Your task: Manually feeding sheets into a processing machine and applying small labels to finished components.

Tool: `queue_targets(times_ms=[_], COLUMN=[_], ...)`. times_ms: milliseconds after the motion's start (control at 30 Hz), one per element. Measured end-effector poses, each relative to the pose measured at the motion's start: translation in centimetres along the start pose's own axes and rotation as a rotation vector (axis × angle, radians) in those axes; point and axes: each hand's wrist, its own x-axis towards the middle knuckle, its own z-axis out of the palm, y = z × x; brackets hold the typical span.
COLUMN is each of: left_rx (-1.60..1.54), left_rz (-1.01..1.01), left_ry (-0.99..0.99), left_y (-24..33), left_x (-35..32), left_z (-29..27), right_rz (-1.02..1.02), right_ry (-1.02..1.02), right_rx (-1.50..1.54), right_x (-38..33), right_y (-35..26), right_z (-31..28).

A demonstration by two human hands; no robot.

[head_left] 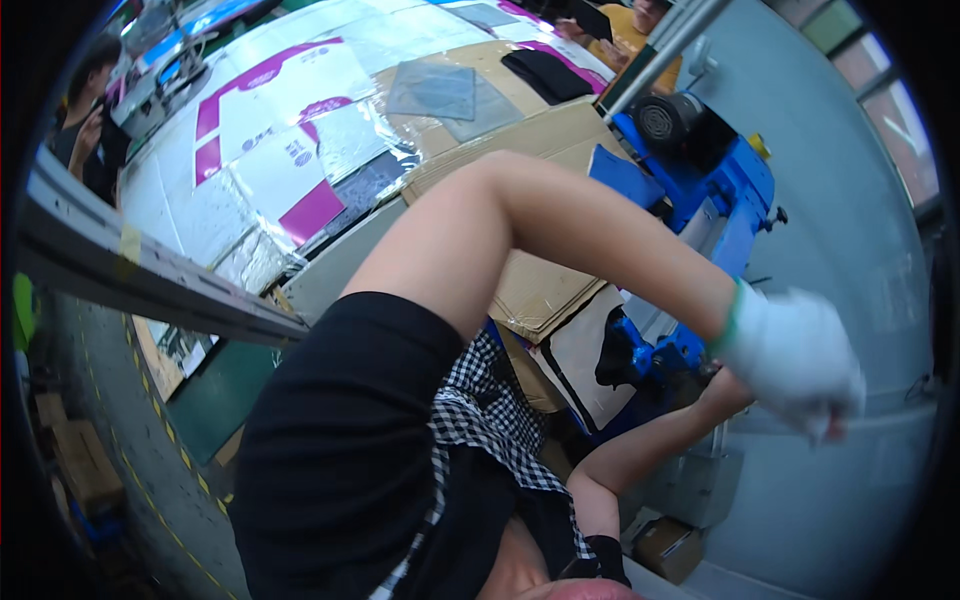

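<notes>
My left arm bends across the middle. My left hand (pixel 795 355), in a white glove with a green cuff, is raised at the right and blurred, so its fingers and anything in them cannot be made out. Lower down, my bare right hand (pixel 725 393) is beside the lower blue parts (pixel 655 350) of a blue machine (pixel 745 190), partly covered by the left glove. What its fingers do is hidden. A pale sheet with black shapes (pixel 585 375) lies just left of those parts, by cardboard (pixel 545 295).
A table (pixel 215 235) beyond carries white and purple printed sheets (pixel 275 120), clear plastic sheets (pixel 430 90) and a black cloth (pixel 548 77). A metal post (pixel 170 265) crosses at left. Two people (pixel 90 125) (pixel 630 40) are at the far side. A carton (pixel 668 548) stands low right.
</notes>
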Motion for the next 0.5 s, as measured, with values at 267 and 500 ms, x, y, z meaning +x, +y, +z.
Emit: queue_targets(times_ms=[267,500], left_rx=[-0.081,-0.022], left_rz=[0.133,-0.029], left_ry=[-0.486,-0.478], left_y=[8.1,10.6], left_x=[3.5,4.8], left_z=[11.5,19.4], right_rz=[-0.162,-0.214], right_ry=[0.013,0.081], right_rx=[-0.079,-0.213], right_x=[1.2,-0.8], right_y=[1.9,3.0], right_z=[4.9,6.0])
